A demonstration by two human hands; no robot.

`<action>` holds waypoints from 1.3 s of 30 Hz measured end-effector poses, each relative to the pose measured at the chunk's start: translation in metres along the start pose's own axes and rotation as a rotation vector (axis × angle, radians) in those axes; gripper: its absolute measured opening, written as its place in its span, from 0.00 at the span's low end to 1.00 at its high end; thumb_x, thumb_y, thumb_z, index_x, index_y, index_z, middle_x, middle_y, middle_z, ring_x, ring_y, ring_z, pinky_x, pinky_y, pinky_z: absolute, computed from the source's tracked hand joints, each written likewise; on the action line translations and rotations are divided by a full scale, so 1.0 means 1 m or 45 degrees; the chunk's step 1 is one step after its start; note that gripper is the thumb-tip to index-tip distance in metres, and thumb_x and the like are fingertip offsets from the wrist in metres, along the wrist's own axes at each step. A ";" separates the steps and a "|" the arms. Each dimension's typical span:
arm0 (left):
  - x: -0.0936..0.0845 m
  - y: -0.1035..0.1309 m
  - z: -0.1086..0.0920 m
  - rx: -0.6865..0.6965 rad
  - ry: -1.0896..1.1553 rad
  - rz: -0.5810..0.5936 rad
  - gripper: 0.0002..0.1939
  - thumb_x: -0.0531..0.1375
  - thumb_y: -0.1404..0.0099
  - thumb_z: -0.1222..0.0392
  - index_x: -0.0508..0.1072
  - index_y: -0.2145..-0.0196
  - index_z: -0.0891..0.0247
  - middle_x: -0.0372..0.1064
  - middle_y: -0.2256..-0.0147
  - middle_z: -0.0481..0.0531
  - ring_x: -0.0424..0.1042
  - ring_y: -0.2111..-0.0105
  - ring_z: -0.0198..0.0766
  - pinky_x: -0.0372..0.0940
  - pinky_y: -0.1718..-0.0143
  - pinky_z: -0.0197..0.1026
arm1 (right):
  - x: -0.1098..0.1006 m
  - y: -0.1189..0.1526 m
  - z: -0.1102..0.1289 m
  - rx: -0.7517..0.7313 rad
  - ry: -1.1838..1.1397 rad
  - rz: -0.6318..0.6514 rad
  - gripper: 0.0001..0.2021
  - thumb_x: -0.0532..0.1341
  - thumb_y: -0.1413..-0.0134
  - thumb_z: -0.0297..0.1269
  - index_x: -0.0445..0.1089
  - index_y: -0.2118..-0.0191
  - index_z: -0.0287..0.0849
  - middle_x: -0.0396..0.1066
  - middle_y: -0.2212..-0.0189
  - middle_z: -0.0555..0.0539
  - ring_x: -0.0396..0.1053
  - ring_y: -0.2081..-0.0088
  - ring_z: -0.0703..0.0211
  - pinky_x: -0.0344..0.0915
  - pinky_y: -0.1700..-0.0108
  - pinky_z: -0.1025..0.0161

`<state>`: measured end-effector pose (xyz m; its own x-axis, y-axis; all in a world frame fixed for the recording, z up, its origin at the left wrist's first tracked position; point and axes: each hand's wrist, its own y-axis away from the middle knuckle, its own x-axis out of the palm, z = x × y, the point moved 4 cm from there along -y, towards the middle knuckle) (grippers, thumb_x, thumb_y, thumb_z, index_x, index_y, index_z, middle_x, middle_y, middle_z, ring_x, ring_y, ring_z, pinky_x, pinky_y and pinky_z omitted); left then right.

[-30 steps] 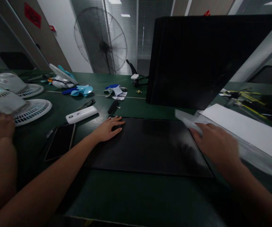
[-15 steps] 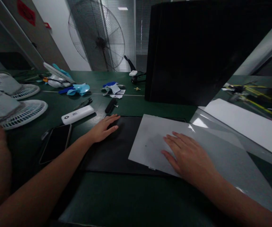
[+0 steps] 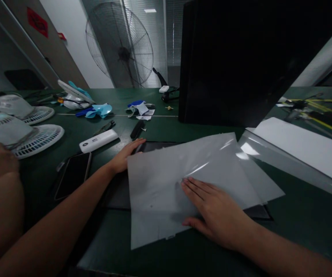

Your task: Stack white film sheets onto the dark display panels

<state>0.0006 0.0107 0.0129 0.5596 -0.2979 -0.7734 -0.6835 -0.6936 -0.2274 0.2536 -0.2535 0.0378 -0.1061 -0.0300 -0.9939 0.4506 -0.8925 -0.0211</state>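
Since half a second ago, the thin, translucent grey-white plastic sheet (image 3: 160,181) has travelled leftward, and the right hand (image 3: 213,209) has shifted slightly left with it. Now the sheet covers most of the flat, black rectangular panel (image 3: 118,192) at the centre of the frame, its lower left corner lying past the panel's near edge, above the dark green counter (image 3: 105,242). Palm down on the sheet, the right hand has its fingers stretched out close together and its thumb apart, gripping nothing. At centre left, the left hand (image 3: 122,158) lies spread on the panel's upper left corner, partly hidden by the sheet's edge; no grasp is visible. Left of it are a white, rounded oblong device (image 3: 99,141) and a black-screened phone (image 3: 73,175). A flat white board (image 3: 307,148) fills the right edge.
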 end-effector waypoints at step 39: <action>0.004 0.001 0.001 -0.049 -0.409 0.128 0.32 0.55 0.34 0.61 0.64 0.33 0.72 0.49 0.29 0.68 0.49 0.28 0.56 0.44 0.28 0.63 | -0.018 0.057 -0.212 0.888 0.177 -0.255 0.31 0.43 0.25 0.57 0.69 0.36 0.40 0.66 0.41 0.38 0.67 0.43 0.45 0.64 0.44 0.50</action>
<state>0.0017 0.0099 0.0091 0.3098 -0.1488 -0.9391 -0.7064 -0.6971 -0.1226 0.4690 -0.2084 0.0319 0.0071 0.1792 -0.9838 -0.2384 -0.9551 -0.1757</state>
